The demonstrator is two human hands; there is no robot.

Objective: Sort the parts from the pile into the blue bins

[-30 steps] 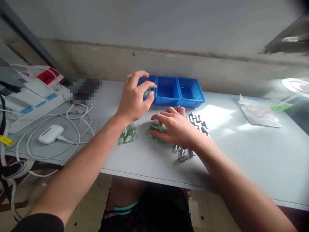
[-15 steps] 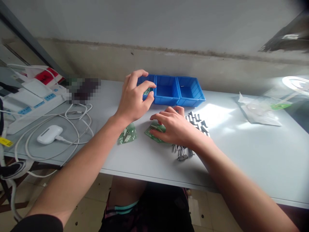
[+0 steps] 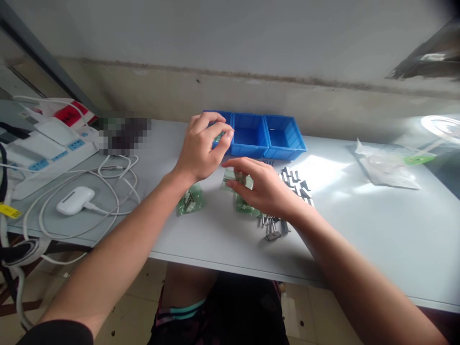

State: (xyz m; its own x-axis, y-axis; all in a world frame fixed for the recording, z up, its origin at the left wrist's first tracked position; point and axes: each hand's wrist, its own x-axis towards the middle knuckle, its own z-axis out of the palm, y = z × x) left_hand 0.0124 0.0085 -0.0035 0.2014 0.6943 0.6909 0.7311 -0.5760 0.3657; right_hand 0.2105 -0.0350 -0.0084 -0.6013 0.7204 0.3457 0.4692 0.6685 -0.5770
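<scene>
My left hand (image 3: 205,148) hovers at the left compartment of the blue bin (image 3: 247,150), thumb and forefinger drawn together near the divider. Whatever they may pinch is too small to make out. Green packets show in that compartment behind the fingers. My right hand (image 3: 264,184) holds a small clear greenish bag (image 3: 230,178) between thumb and fingers, a little above the table. Below it lies another green bag (image 3: 246,206), partly covered by the hand. A third bag (image 3: 190,200) with metal parts inside lies under my left wrist.
Loose screws (image 3: 268,221) and bent metal clips (image 3: 293,177) lie beside and beyond my right wrist. At the left are a power strip (image 3: 53,153), white cables and a white charging case (image 3: 75,200). A clear plastic bag (image 3: 386,167) rests at the right.
My right hand has lifted one green bag off the table, leaving another beneath it. My left thumb and forefinger have closed toward each other beside the bin.
</scene>
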